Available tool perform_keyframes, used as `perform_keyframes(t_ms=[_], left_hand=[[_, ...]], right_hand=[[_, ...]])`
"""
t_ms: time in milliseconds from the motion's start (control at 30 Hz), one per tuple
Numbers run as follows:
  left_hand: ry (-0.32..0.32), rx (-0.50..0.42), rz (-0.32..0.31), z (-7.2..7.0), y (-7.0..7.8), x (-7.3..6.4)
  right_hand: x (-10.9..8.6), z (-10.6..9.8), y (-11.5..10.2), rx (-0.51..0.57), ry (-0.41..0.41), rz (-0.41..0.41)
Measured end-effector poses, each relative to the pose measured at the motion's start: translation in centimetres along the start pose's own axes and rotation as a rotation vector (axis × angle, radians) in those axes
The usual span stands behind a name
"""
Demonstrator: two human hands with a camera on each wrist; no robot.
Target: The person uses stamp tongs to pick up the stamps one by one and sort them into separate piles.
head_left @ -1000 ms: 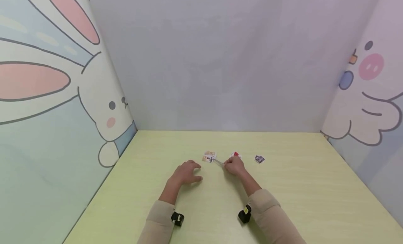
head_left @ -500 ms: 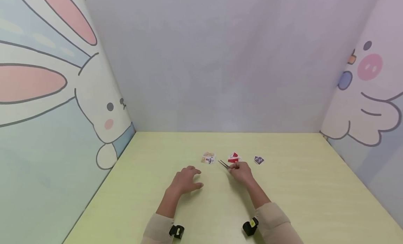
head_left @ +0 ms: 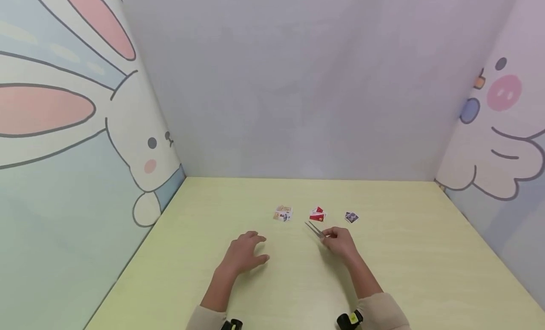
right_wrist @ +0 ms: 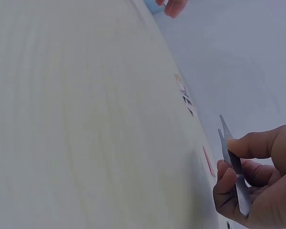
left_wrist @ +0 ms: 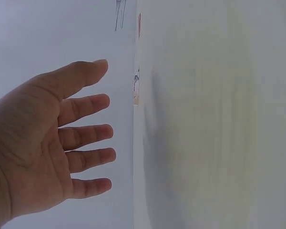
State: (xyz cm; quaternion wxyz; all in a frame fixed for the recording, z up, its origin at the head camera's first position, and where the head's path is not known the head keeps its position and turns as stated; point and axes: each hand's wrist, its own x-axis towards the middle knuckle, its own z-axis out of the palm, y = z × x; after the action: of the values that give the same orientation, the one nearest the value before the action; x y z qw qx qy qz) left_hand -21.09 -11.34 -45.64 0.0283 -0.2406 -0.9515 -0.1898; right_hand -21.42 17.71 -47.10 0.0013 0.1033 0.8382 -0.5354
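I am counting three small groups of picture cards lying in a row on the table [head_left: 404, 273]: a pale orange-and-white pile [head_left: 283, 213] at about 11 o'clock from my right hand [head_left: 340, 242], a red-and-white pile [head_left: 317, 214] at roughly 12 o'clock from it, and a single dark blue card [head_left: 351, 217] at about 1 o'clock. How many cards are sitting in each pile I cannot tell; they are too small. I am seeing one pair of metal tweezers [head_left: 315, 229], two hands, the second being my left hand [head_left: 244, 254], one table, and two cartoon animals showing on the side walls, one per wall.
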Motion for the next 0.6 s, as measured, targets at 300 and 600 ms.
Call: perform_keyframes(t_ms=[300, 600], left_hand=[[0.049, -0.034, -0.022, -0.4, -0.4, -1.6], [0.100, -0.050, -0.036, -0.5, -0.5, -2.8]], right_hand=[[-2.1, -1.3, 0.8, 0.042, 0.031, -0.014], [-3.3, -3.0, 1.9, 0.066, 0.068, 0.013]])
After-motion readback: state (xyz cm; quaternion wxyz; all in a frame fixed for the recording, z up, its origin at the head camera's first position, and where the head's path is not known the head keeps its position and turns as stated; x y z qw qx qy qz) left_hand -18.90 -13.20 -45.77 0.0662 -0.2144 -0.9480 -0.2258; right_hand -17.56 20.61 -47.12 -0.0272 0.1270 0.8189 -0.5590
